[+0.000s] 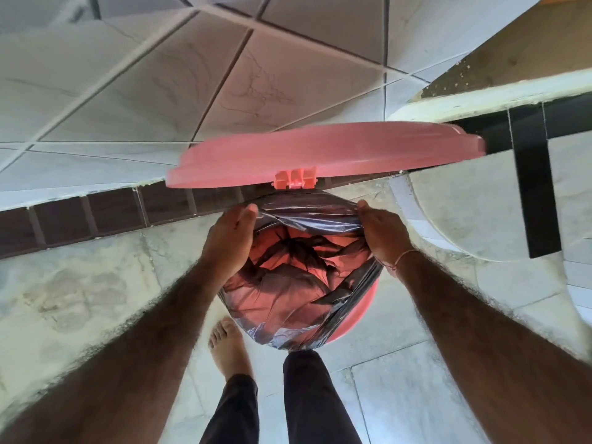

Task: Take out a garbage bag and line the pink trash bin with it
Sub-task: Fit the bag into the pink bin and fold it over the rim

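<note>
The pink trash bin (pixel 362 322) stands on the floor below me with its round lid (pixel 320 152) swung up against the wall. A thin black garbage bag (pixel 288 302) hangs inside the bin, and its mouth is folded over the rim. The pink shows through the plastic. My left hand (pixel 229 241) grips the bag's edge on the left side of the rim, fingers curled over it. On the right side my right hand (pixel 382 233) holds the bag's edge the same way.
A tiled wall (pixel 160 91) with a dark brown skirting (pixel 96 216) rises just behind the bin. At the right stands a white pillar base and a black metal bar (pixel 538 187). My bare foot (pixel 229 347) and trouser legs are right in front of the bin.
</note>
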